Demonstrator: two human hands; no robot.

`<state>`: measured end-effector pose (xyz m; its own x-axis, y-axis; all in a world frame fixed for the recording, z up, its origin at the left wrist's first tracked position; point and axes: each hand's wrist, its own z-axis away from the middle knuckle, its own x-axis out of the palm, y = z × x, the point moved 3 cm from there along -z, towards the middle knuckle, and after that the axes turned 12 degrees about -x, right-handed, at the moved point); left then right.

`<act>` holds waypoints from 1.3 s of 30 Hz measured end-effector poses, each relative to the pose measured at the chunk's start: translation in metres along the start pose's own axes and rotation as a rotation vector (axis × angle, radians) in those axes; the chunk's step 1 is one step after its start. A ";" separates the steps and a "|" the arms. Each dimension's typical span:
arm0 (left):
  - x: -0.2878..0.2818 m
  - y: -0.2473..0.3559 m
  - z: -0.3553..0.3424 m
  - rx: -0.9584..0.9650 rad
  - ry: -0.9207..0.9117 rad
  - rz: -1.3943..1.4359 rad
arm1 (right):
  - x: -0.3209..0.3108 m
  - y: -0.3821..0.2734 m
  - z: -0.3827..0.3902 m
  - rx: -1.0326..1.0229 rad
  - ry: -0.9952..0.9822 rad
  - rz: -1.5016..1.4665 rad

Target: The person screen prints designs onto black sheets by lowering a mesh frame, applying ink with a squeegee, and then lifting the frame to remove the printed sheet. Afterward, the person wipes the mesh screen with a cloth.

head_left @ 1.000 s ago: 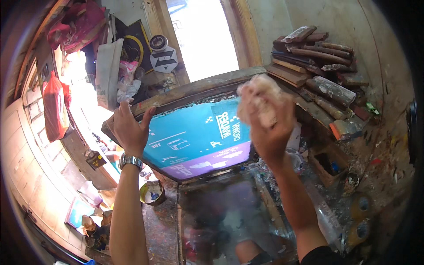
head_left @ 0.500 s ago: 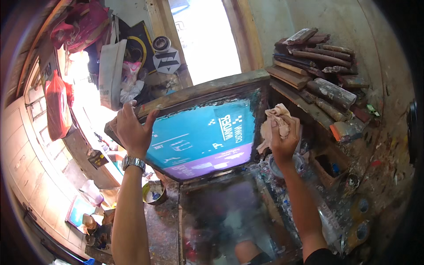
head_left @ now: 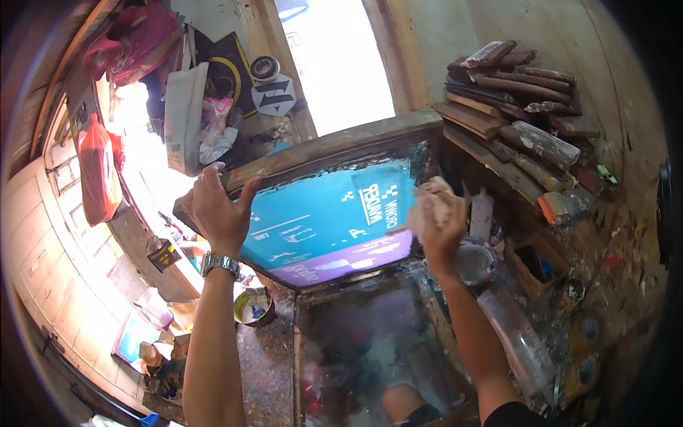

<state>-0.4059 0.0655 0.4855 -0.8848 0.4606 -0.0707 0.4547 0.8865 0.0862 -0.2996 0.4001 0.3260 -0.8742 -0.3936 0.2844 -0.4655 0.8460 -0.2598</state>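
A wooden screen-printing frame point(head_left: 341, 144) stands tilted up, its far edge raised. Its mesh point(head_left: 313, 226) is turquoise above and purple below, with pale lettering and shapes. My left hand point(head_left: 219, 212), a metal-band watch at its wrist, grips the raised left corner, thumb over the edge. In my right hand point(head_left: 448, 235) is a crumpled beige cloth point(head_left: 428, 205), held at the mesh's right border; whether it touches the mesh I cannot tell. Under the frame lies a dark, glossy panel point(head_left: 370, 349) with hazy reflections.
A paint-smeared tub point(head_left: 475, 262) and a small open box point(head_left: 533, 263) sit right of the frame. Stained wooden sticks point(head_left: 526, 89) are piled behind them. Left of the panel stands a paint can point(head_left: 254, 307). A red plastic bag point(head_left: 99, 171) hangs far left.
My right hand has brought the cloth leftward, from beside the frame to the mesh's right border. My left hand keeps its hold on the corner. The whole view has shifted slightly.
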 end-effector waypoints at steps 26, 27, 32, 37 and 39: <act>-0.163 0.012 0.159 0.097 -0.145 0.075 | -0.263 -0.087 0.102 0.411 -0.408 0.528; -0.211 -0.012 0.223 0.100 -0.229 -0.023 | -0.260 -0.112 0.070 0.798 0.104 0.130; -0.318 0.009 0.429 0.070 -0.443 -0.061 | -0.229 -0.107 0.036 0.662 -0.909 -0.134; -0.329 0.024 0.481 0.083 -0.795 -0.128 | -0.121 -0.020 0.153 0.018 -1.551 -0.021; -0.328 0.025 0.478 -0.008 -0.877 -0.088 | -0.093 -0.031 0.178 -0.007 -1.628 0.038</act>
<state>-0.0556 -0.0421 0.0359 -0.5173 0.2614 -0.8149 0.3845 0.9217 0.0516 -0.2286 0.3466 0.1428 -0.1008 -0.3127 -0.9445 -0.4444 0.8635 -0.2385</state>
